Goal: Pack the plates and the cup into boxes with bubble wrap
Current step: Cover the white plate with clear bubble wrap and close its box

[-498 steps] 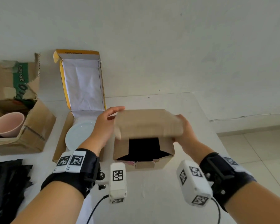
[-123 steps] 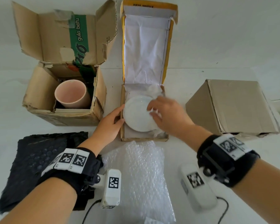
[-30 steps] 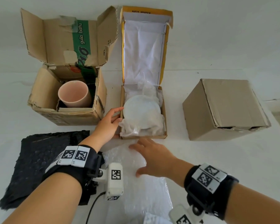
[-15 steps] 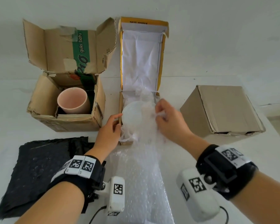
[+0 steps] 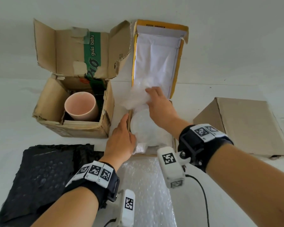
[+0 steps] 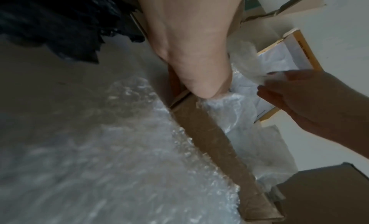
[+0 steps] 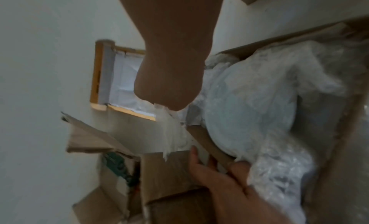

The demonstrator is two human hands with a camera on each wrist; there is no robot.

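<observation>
A white plate (image 5: 143, 126) lies in the shallow cardboard box (image 5: 143, 155), bedded in clear bubble wrap; it also shows in the right wrist view (image 7: 249, 116). My right hand (image 5: 152, 94) pinches a loose end of that bubble wrap (image 5: 136, 97) and holds it up over the box's far end, in front of the raised lid (image 5: 156, 59). My left hand (image 5: 123, 128) lies with straight fingers along the box's left wall, its thumb on the wrap at the near corner (image 6: 203, 91). The pink cup (image 5: 80, 104) stands in the open brown box (image 5: 75, 130) to the left.
A closed cardboard box (image 5: 241, 125) sits at the right. A second clear bubble wrap sheet (image 5: 146, 185) lies on the table between my forearms. Black bubble wrap (image 5: 44, 174) is spread at the near left. A wall rises right behind the boxes.
My right hand has moved away from me, from over the plate to the box's far end, lifting the wrap end. The left hand stays at the box's left wall.
</observation>
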